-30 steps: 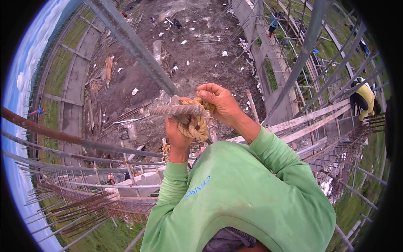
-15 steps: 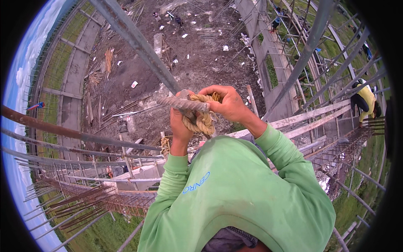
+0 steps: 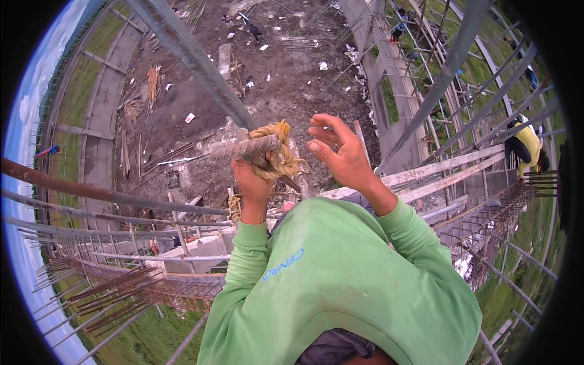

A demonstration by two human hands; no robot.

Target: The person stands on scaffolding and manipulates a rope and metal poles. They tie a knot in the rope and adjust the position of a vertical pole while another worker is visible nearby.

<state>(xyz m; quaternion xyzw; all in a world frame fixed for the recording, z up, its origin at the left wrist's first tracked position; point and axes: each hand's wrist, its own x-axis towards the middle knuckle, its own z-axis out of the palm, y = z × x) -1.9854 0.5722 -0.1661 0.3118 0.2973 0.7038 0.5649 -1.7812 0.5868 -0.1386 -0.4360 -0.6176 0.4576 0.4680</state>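
Yellow twisted rope [image 3: 281, 153] is looped around the end of a thick ribbed steel bar [image 3: 243, 148], where it meets a metal pole [image 3: 204, 76]. My left hand [image 3: 250, 182] is closed at this joint, just under the bar and against the rope. Its fingers are mostly hidden behind the bar. To the right of the loops, my right hand [image 3: 344, 152] hangs in the air with its fingers apart and slightly bent, holding nothing. Frayed rope strands stick out toward it.
Long metal poles [image 3: 109, 188] run past on the left, and wooden planks [image 3: 438, 170] on the right. Rebar cages [image 3: 176, 295] lie below. A person in yellow [image 3: 528, 146] bends at the far right. Debris litters the ground [image 3: 292, 85] far beneath.
My right hand has let go of the rope, moved off to the right and opened. The rope loops now stand higher around the bar's end. My left hand stays at the joint.
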